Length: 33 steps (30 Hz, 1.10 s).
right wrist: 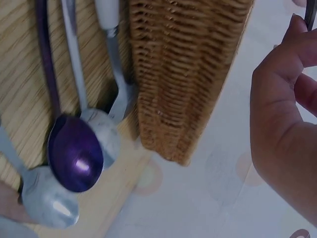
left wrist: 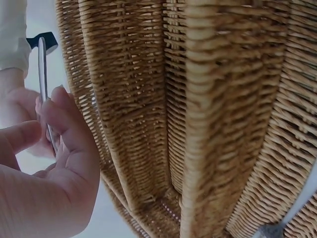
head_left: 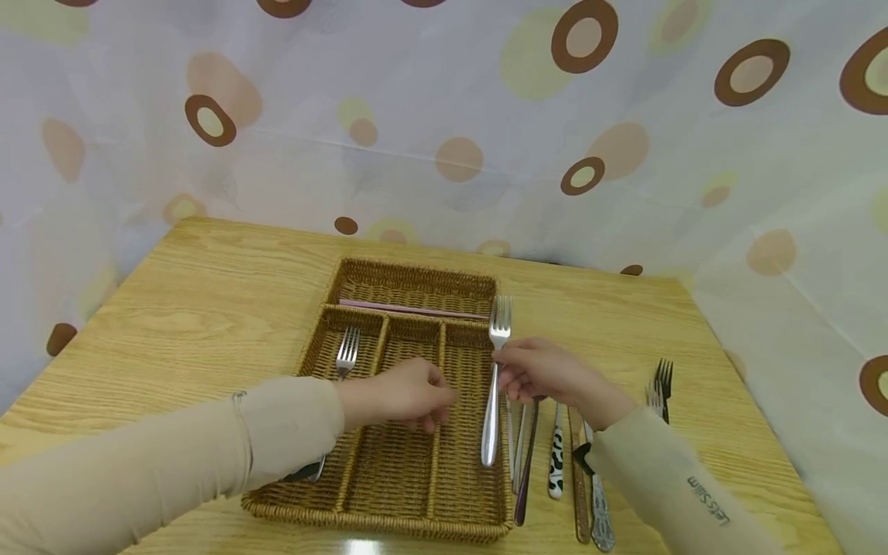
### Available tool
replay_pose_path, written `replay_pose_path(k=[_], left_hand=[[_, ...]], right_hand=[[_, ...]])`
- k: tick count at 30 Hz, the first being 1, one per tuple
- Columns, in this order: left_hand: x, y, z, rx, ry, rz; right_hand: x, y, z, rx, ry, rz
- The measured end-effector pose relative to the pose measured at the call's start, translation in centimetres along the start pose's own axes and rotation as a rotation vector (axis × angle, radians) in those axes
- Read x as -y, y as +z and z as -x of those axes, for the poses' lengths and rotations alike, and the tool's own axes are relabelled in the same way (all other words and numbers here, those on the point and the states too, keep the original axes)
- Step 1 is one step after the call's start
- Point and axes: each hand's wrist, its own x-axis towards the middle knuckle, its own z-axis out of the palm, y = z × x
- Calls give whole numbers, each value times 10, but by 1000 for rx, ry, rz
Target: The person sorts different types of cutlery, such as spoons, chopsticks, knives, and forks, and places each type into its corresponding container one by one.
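My right hand [head_left: 548, 374] pinches a silver fork [head_left: 489, 432] by its upper handle, tines pointing away from me. It is held over the right side of a woven cutlery tray [head_left: 388, 526]. My left hand [head_left: 412, 391] hovers over the tray's middle, its fingers loosely curled and nothing in them. The left wrist view shows the left hand [left wrist: 69, 148] in front of the fork [left wrist: 42, 69], with the right hand behind. Another fork [head_left: 348, 351] lies in the left compartment, partly hidden by my left arm. Pink chopsticks [head_left: 409, 309] lie in the back compartment.
Right of the tray, several pieces of cutlery lie on the wooden table [head_left: 229, 285], including a cow-print handle [head_left: 556, 466] and an ornate silver handle [head_left: 601, 516]. Forks [head_left: 664, 376] lie farther right. A purple spoon [right wrist: 75, 153] lies among silver spoons beside the tray.
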Motion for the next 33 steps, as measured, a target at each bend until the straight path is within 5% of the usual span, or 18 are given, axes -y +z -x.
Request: replay_pose_path(k=[16, 33], left_hand=[[10, 7, -4, 39, 14, 87], [74, -54, 47, -52, -50, 58]], right_hand=[[12, 27, -14, 53, -12, 7], [-10, -12, 6, -51, 14, 20]])
